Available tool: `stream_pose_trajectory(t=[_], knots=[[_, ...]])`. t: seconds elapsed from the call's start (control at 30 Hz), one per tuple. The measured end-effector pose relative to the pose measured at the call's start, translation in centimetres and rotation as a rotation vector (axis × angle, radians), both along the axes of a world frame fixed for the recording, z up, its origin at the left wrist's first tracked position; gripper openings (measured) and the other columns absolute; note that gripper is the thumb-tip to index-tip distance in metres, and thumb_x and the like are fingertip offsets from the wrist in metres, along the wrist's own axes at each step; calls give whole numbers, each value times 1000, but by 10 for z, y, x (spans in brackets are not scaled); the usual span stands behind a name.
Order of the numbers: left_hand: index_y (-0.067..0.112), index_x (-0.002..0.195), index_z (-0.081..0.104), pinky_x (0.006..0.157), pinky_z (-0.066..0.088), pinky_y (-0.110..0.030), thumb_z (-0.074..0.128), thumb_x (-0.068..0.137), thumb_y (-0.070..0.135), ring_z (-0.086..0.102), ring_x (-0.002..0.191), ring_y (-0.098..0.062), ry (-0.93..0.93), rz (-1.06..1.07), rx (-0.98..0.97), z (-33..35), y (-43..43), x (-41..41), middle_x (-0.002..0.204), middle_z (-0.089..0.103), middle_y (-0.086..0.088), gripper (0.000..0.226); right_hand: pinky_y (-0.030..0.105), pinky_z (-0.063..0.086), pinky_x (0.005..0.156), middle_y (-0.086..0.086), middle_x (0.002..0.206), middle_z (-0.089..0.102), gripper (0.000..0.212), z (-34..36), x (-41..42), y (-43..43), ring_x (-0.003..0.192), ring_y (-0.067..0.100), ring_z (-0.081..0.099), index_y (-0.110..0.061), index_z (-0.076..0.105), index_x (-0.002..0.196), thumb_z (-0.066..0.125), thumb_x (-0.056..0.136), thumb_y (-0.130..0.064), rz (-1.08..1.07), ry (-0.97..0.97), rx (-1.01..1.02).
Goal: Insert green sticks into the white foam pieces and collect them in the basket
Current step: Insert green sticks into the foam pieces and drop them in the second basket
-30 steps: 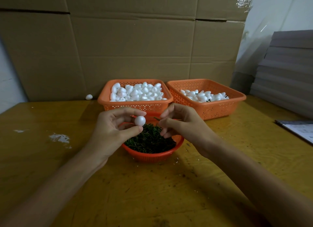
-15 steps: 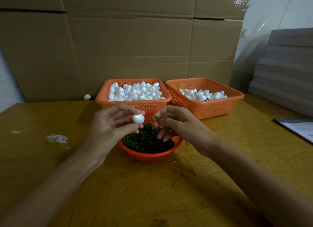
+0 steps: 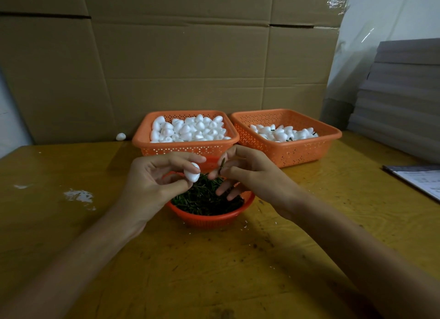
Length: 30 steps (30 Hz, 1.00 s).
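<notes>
My left hand (image 3: 152,183) pinches a white egg-shaped foam piece (image 3: 192,172) between thumb and fingers, just above the round orange bowl (image 3: 209,220) of green sticks (image 3: 202,199). My right hand (image 3: 250,176) pinches one green stick (image 3: 222,165) upright, a few centimetres to the right of the foam piece. Behind the hands, the left orange basket (image 3: 185,147) is heaped with plain foam pieces. The right orange basket (image 3: 297,149) holds foam pieces with green sticks showing among them.
A stray foam piece (image 3: 120,136) lies on the yellow table (image 3: 214,271) by the cardboard wall (image 3: 166,68). White smears (image 3: 79,196) mark the table at left. A stack of grey sheets (image 3: 402,97) and a paper pad (image 3: 419,180) sit at right.
Both hands have come closer together over the bowl. The right hand has turned its green stick upright, and the left hand has tilted the foam piece toward it.
</notes>
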State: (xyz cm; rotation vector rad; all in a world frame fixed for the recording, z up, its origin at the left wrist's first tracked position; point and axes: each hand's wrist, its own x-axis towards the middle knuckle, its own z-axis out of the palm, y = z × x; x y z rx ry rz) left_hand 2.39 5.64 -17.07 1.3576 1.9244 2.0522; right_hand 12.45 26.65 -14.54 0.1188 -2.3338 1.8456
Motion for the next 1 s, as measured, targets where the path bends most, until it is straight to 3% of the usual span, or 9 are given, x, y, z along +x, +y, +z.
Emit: stream_pose_trajectory(t=[0.13, 0.3, 0.4, 0.57, 0.7, 0.8, 0.9, 1.0], knots=[[10, 99, 79, 85, 59, -37, 75, 80, -19, 73, 105, -22, 21, 34, -45, -1, 1, 0, 107, 79, -6, 35, 30, 62, 68, 12, 107, 77, 15, -2, -1, 1, 89, 32, 76, 4, 56, 114, 62, 101, -2, -10, 9, 5], [18, 104, 80, 82, 61, -24, 84, 75, 8, 74, 100, -19, -4, 35, -61, 1, 1, 2, 106, 80, -3, 31, 29, 60, 67, 12, 97, 69, 8, -5, -4, 2, 78, 22, 72, -7, 65, 95, 73, 96, -5, -49, 39, 63], [23, 103, 82, 80, 59, -22, 86, 72, 17, 75, 93, -19, -17, 49, -62, 0, 1, 1, 108, 78, -2, 32, 28, 59, 66, 8, 92, 69, 9, -6, -5, 3, 74, 21, 71, -7, 67, 96, 76, 94, -8, -54, 38, 69], [26, 103, 82, 67, 60, -25, 89, 70, 18, 74, 80, -19, -67, 65, -49, 0, 1, -1, 109, 77, -1, 34, 25, 59, 64, 10, 95, 78, 10, -6, -5, 2, 80, 22, 76, -6, 67, 100, 75, 94, -8, -28, 22, 59], [29, 110, 79, 70, 64, -32, 88, 71, 14, 77, 77, -29, -123, 62, -20, 2, 2, 0, 103, 75, -1, 43, 24, 59, 64, 9, 98, 80, 11, -5, -5, 2, 85, 24, 78, -3, 65, 102, 73, 96, -8, -25, 8, 42], [30, 112, 80, 69, 62, -28, 86, 73, 15, 77, 77, -30, -135, 55, 8, 3, 2, 2, 105, 74, -5, 42, 24, 59, 64, 9, 101, 80, 12, -5, -4, 3, 85, 24, 78, -1, 64, 104, 71, 97, -7, -11, 7, 38], [25, 106, 81, 66, 60, -26, 83, 78, 17, 76, 75, -26, -146, 53, 22, 4, 2, 2, 104, 77, -9, 29, 25, 59, 64, 10, 102, 80, 14, -6, -5, 3, 84, 24, 77, -1, 62, 109, 68, 98, -5, 1, 13, 21], [13, 109, 75, 64, 60, -26, 82, 78, 18, 77, 78, -27, -194, 54, 42, 3, 3, 1, 101, 79, -12, 32, 26, 60, 65, 9, 104, 80, 16, -7, -6, 3, 85, 26, 77, -3, 61, 113, 67, 99, -6, 7, 28, 7]])
